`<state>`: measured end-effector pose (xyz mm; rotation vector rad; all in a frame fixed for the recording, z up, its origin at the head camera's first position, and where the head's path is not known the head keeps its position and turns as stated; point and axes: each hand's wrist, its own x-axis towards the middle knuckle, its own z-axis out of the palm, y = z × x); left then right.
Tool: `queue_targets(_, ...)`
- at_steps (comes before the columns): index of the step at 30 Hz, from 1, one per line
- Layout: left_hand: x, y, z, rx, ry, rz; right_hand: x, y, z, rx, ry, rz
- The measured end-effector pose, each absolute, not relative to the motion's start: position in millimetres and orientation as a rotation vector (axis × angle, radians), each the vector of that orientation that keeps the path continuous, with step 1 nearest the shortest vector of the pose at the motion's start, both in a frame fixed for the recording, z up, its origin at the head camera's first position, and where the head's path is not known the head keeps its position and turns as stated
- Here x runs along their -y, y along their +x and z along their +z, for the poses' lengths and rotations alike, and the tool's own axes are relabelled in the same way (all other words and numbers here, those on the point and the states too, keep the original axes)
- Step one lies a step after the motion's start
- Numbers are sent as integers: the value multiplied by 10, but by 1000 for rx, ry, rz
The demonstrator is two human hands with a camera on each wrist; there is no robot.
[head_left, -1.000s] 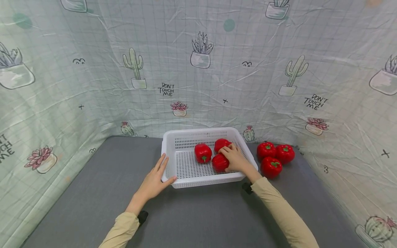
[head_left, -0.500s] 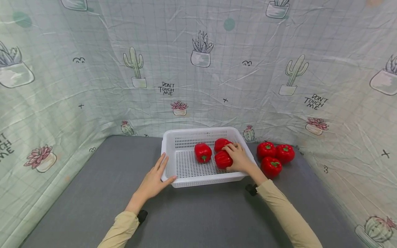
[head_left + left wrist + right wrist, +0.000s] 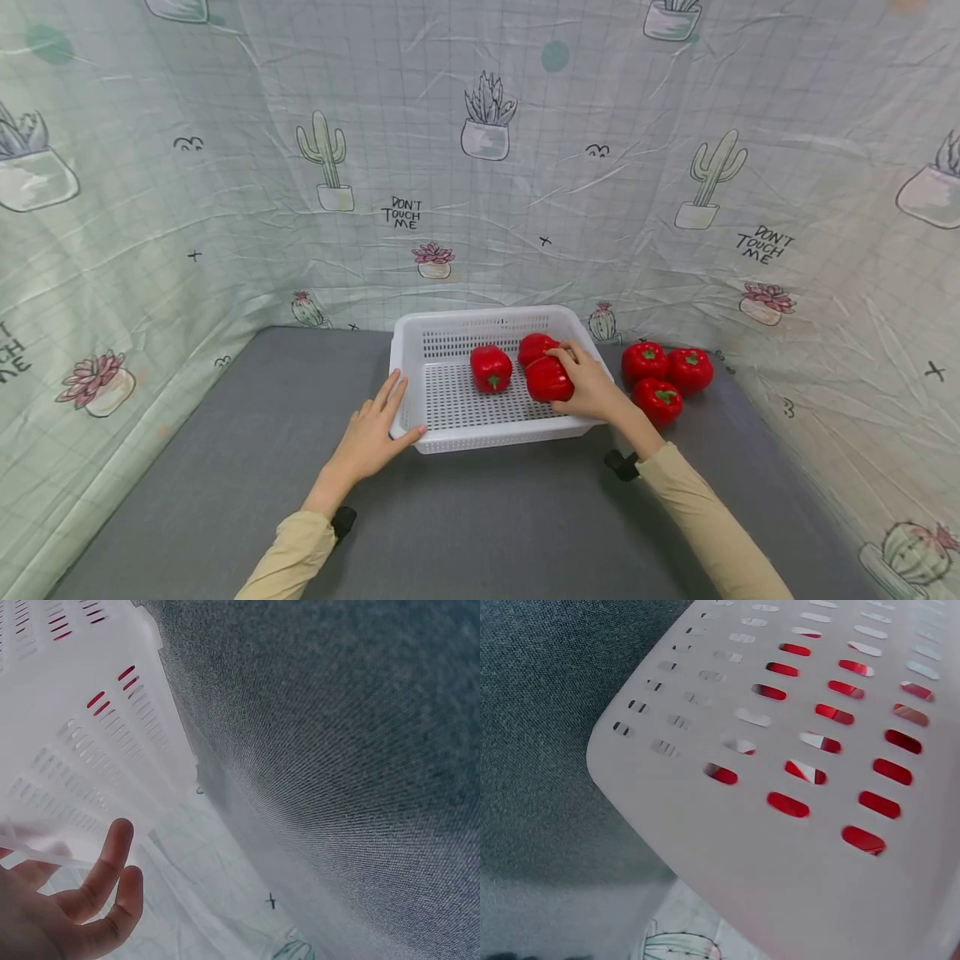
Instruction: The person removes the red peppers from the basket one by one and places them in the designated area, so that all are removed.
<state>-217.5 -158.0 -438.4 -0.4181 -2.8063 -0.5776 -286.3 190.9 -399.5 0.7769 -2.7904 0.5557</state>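
Observation:
A white slotted plastic basket (image 3: 495, 435) stands on the grey table. My left hand (image 3: 367, 433) rests at its left rim, fingers spread and thumb on the front corner. In the left wrist view, the fingers (image 3: 112, 859) lie beside the basket's rim. My right hand (image 3: 591, 390) reaches over the right side and grips a red bell pepper (image 3: 546, 382), thumb low and fingers on top. Behind that one sits another red bell pepper (image 3: 534, 347), partly hidden. A further bell pepper (image 3: 491, 370) lies mid-basket, its green stem facing me. The right wrist view shows red through the basket wall (image 3: 727, 817).
Just right of the basket, three red bell peppers (image 3: 657, 402) stand close together on the grey table (image 3: 480, 525). A cactus-print curtain (image 3: 487, 192) encloses the table at the back and sides.
My right hand has drawn the gripped bell pepper right and slightly back within the basket. The left hand, basket and other bell peppers stay put.

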Motion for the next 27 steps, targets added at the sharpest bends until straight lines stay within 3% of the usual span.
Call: queue_targets(27, 1579, -2172, -4378, 2799, -421, -594, -2253, -2558, -3694, 2646, 795, 608)
